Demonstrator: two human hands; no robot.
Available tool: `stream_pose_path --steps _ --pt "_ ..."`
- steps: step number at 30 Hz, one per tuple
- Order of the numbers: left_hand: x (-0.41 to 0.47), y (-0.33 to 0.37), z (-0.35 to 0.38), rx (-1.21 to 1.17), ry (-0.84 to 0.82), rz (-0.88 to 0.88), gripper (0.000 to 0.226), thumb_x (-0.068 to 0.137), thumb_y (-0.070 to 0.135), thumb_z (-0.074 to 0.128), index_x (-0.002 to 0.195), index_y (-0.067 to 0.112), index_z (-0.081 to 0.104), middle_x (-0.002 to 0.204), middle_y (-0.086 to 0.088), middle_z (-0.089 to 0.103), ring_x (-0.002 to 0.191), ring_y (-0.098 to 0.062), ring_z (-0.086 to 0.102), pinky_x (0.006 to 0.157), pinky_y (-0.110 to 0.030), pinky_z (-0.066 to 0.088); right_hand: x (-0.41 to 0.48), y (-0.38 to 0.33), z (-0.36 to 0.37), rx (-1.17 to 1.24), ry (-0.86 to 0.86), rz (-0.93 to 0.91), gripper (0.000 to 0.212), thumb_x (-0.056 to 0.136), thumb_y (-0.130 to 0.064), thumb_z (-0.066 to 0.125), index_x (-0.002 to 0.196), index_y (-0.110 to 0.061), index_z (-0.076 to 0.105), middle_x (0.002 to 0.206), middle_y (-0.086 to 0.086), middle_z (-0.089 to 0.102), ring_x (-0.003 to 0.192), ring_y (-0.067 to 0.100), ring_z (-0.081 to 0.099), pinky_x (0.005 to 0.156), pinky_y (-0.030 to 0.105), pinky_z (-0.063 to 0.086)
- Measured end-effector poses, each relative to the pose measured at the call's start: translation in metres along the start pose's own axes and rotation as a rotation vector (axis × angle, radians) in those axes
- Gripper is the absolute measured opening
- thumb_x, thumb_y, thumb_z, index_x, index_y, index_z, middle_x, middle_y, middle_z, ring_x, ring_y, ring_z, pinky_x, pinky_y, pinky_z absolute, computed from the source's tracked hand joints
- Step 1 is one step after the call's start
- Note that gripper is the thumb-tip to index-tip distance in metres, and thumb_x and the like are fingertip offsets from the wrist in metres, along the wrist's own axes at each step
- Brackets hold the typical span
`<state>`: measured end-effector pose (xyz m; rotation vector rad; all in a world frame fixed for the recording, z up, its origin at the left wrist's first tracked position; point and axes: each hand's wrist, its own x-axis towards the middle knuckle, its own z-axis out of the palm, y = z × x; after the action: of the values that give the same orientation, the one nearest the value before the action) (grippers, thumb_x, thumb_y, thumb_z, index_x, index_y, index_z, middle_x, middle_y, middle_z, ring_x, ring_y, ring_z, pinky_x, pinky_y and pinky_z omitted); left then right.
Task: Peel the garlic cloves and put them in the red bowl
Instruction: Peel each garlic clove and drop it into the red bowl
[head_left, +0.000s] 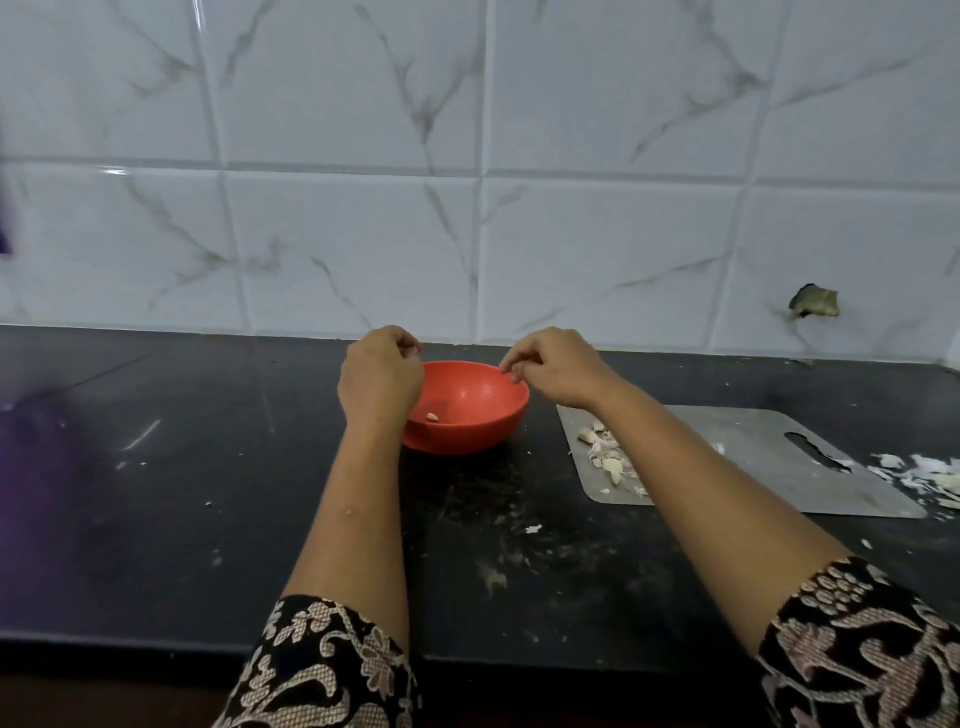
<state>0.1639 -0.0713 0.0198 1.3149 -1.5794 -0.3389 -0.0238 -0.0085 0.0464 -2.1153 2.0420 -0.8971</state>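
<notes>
Hands apart, both raised at the red bowl (483, 436) on the black worktop (156, 493). Left hand (382, 379) at the bowl's 9 o'clock, overlapping its rim, fingers curled in; whether clamped on anything, impossible to tell. Right hand (556, 369) at the bowl's 2 o'clock, fingertips bunched just above the rim; contents likewise unclear. One peeled clove (432, 416) inside the bowl, toward 8 o'clock, just beside the left hand. More garlic cloves (605, 457) heaped on a metal board (753, 457) at the bowl's 3 o'clock, beside the right forearm. Loose peels (930, 478) at the board's 3 o'clock end.
</notes>
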Motion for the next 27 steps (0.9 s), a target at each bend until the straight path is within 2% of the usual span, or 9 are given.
stream_pose_path --steps 3,6,8,10,13,16,18,22,27 --pt "-0.007 0.011 0.0 -0.023 0.006 0.062 0.02 0.091 0.014 0.052 0.097 0.019 0.07 0.095 0.001 0.071 0.09 -0.019 0.064 0.071 -0.029 0.043 -0.02 0.032 -0.018 0.122 0.088 0.05 0.022 0.091 -0.006 0.058 0.094 -0.02 0.074 0.081 -0.01 0.07 0.085 0.004 0.064 0.085 0.026 0.048" --pt "-0.02 0.034 0.008 -0.094 -0.021 0.193 0.017 0.092 0.016 0.055 0.098 0.02 0.07 0.091 0.003 0.072 0.089 -0.015 0.065 0.078 -0.029 0.049 -0.043 0.066 -0.037 0.12 0.054 0.154 0.019 0.091 -0.004 0.06 0.096 -0.017 0.073 0.086 -0.002 0.071 0.087 0.009 0.064 0.084 0.024 0.047" --pt "-0.033 0.051 0.019 -0.144 -0.115 0.287 0.015 0.092 0.015 0.057 0.096 0.019 0.071 0.087 0.004 0.071 0.086 -0.013 0.065 0.079 -0.026 0.047 -0.053 0.084 -0.042 0.049 -0.007 0.198 0.018 0.091 -0.005 0.062 0.096 -0.018 0.074 0.09 -0.002 0.072 0.087 0.007 0.065 0.08 0.021 0.049" --pt "-0.046 0.064 0.036 -0.137 -0.252 0.398 0.014 0.09 0.013 0.058 0.093 0.017 0.071 0.085 0.003 0.071 0.082 -0.014 0.065 0.078 -0.027 0.048 -0.059 0.098 -0.04 -0.021 -0.063 0.212 0.017 0.09 -0.007 0.065 0.096 -0.021 0.074 0.097 -0.003 0.071 0.084 0.005 0.064 0.068 0.014 0.048" --pt "-0.058 0.081 0.056 -0.009 -0.481 0.544 0.017 0.088 0.009 0.058 0.095 0.015 0.072 0.09 -0.001 0.073 0.085 -0.016 0.065 0.083 -0.033 0.051 -0.063 0.106 -0.032 -0.025 -0.127 0.23 0.02 0.089 -0.005 0.066 0.091 -0.024 0.073 0.099 -0.004 0.069 0.078 0.008 0.065 0.059 0.018 0.05" --pt "-0.063 0.092 0.071 0.093 -0.69 0.496 0.02 0.087 0.004 0.058 0.096 0.014 0.072 0.094 -0.003 0.072 0.088 -0.015 0.065 0.086 -0.028 0.051 -0.065 0.106 -0.033 -0.067 -0.159 0.217 0.022 0.09 -0.004 0.065 0.09 -0.024 0.073 0.094 -0.008 0.066 0.075 0.007 0.063 0.058 0.018 0.047" --pt "-0.065 0.093 0.08 0.128 -0.75 0.429 0.022 0.087 0.001 0.056 0.096 0.014 0.071 0.097 -0.004 0.072 0.088 -0.016 0.066 0.086 -0.027 0.052 -0.066 0.106 -0.035 -0.091 -0.18 0.212 0.026 0.089 0.0 0.063 0.097 -0.022 0.074 0.093 -0.008 0.064 0.074 0.004 0.062 0.059 0.017 0.046" --pt "-0.07 0.084 0.099 0.087 -0.762 0.363 0.023 0.087 0.001 0.057 0.1 0.013 0.071 0.101 -0.007 0.073 0.091 -0.018 0.067 0.086 -0.032 0.055 -0.068 0.112 -0.037 -0.126 -0.152 0.23 0.023 0.087 -0.001 0.066 0.095 -0.021 0.075 0.093 -0.005 0.066 0.074 0.005 0.061 0.062 0.017 0.046" --pt "-0.072 0.079 0.109 0.013 -0.687 0.413 0.019 0.089 0.005 0.061 0.1 0.016 0.072 0.098 -0.002 0.071 0.09 -0.012 0.065 0.087 -0.028 0.053 -0.067 0.117 -0.038 -0.142 -0.177 0.234 0.013 0.089 -0.008 0.066 0.095 -0.019 0.072 0.088 -0.002 0.066 0.079 0.012 0.063 0.067 0.022 0.049"
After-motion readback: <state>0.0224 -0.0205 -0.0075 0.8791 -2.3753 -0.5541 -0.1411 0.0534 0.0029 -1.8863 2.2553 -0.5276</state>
